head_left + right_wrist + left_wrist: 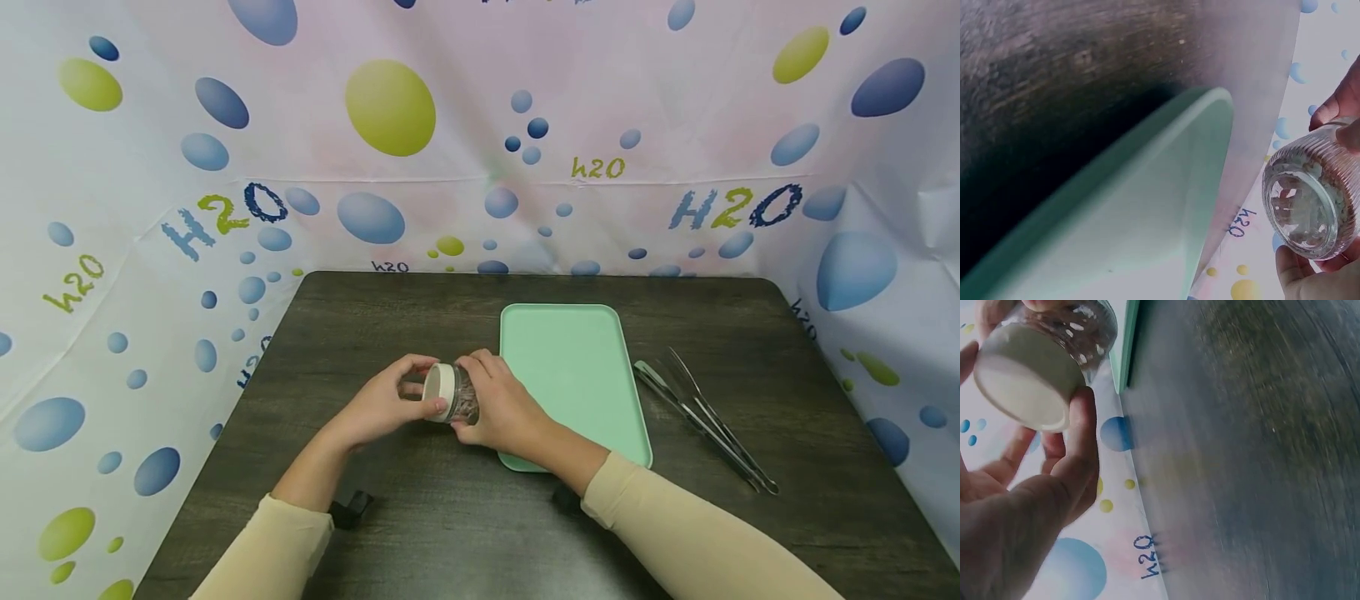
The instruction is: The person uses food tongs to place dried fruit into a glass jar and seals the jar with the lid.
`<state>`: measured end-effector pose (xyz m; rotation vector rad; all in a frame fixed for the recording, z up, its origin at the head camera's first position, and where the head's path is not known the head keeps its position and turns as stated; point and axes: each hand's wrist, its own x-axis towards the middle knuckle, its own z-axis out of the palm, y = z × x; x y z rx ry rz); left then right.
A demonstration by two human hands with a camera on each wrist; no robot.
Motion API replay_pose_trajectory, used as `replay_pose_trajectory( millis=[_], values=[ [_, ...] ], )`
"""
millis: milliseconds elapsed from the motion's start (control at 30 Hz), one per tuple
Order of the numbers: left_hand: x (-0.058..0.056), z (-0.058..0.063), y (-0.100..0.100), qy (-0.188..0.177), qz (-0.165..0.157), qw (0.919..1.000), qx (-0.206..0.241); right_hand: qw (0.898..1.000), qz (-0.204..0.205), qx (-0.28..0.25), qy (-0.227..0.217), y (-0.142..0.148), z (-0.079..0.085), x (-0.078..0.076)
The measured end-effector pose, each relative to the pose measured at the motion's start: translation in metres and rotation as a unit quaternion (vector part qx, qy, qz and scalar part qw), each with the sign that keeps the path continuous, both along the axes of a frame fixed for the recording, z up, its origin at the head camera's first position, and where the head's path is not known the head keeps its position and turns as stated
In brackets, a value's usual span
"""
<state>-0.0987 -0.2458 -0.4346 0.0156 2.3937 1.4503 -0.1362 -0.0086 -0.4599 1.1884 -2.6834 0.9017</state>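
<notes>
A ribbed clear glass jar (466, 395) with a cream-white lid (439, 388) is tipped on its side above the table, lid facing left. My left hand (381, 406) pinches the lid, thumb on its near edge and fingers at the far side. My right hand (504, 406) grips the glass body from the right. In the left wrist view the lid (1029, 381) shows its flat top, with dark bits behind the glass. The right wrist view looks at the round base of the jar (1304, 203); small pale and brown pieces show inside.
A mint-green rectangular tray (573, 367) lies right of the jar, partly under my right forearm. Metal tongs (705, 421) rest farther right on the dark wooden table (450, 533). A patterned sheet (480, 158) hangs behind the table and at its sides.
</notes>
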Motion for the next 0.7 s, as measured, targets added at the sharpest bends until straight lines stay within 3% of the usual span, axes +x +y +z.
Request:
replay_pose_trajectory(
  millis=[233,500,600,700],
  values=[
    [-0.0008,0.001,-0.0063,0.041,-0.063,0.9969,0.023,0.999,0.009,-0.005,-0.048,-0.0005,-0.0005,-0.0007],
    [-0.0002,0.0003,-0.0082,0.102,-0.133,0.9858,0.002,0.993,0.016,-0.009,-0.115,0.0015,-0.0036,-0.0011],
    [0.0011,-0.0008,-0.0076,0.1,-0.139,0.9852,0.01,0.991,0.014,-0.012,-0.135,0.0023,-0.0046,-0.0007],
    [0.0021,-0.0031,-0.0058,0.082,-0.121,0.989,0.024,0.99,0.011,-0.02,-0.141,0.0025,-0.0045,-0.0004]
  ],
)
